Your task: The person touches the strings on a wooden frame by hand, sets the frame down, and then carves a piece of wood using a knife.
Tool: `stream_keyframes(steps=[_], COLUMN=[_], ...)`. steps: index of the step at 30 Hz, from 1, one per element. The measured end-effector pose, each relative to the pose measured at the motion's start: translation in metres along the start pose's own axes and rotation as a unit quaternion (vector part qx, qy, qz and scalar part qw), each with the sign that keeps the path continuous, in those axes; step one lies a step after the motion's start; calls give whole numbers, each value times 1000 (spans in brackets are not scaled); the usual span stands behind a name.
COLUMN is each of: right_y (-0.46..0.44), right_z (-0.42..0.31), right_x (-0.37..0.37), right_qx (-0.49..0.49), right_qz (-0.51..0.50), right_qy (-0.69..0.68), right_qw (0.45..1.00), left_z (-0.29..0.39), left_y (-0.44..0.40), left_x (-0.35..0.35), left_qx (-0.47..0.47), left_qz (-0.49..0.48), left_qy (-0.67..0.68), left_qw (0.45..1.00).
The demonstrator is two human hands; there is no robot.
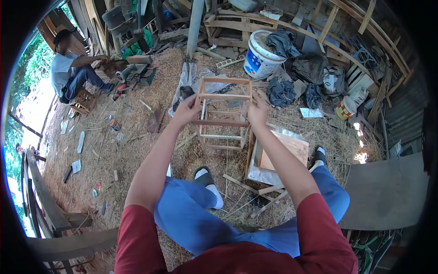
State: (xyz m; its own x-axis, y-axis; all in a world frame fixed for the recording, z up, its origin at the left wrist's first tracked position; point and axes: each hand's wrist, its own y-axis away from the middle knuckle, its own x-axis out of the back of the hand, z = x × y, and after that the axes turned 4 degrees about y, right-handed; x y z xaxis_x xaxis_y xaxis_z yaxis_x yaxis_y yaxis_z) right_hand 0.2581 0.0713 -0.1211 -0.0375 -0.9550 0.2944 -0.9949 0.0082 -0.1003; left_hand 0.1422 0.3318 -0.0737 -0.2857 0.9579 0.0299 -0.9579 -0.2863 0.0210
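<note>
Apparently lengthwise forward, wooden frame (222, 123)

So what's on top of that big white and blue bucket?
A dark plastic bag rests over the right part of the bucket; whatever lies under the bag is covered.

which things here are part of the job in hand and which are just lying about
Part of the job:
wooden frame
left hand and right hand, both holding it

Apparently just lying about:
large white bucket
small bucket
black plastic bags
plastic bottle
</note>
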Motion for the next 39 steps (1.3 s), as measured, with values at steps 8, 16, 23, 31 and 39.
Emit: stream_keyframes(steps=[8,16,23,31,39], right_y=[14,42,42,44,63], right_z=[74,23,53,40,59], right_x=[-41,-8,-16,14,133], right_qx=[-86,12,72,28,100], right_qz=[42,-89,-71,-163,-115], right_qy=[19,224,249,294,164], right_qw=[995,970,963,941,975], left_z=[-79,-54,-49,-45,-57], left_y=[-12,-7,14,23,11], left_x=[-2,15,19,21,15], left_qx=[-26,-56,-110,-127,-181], left_qz=[17,29,13,-32,-25], left_qy=[-120,-299,-333,-421,-397], left_qw=[992,952,936,898,899])
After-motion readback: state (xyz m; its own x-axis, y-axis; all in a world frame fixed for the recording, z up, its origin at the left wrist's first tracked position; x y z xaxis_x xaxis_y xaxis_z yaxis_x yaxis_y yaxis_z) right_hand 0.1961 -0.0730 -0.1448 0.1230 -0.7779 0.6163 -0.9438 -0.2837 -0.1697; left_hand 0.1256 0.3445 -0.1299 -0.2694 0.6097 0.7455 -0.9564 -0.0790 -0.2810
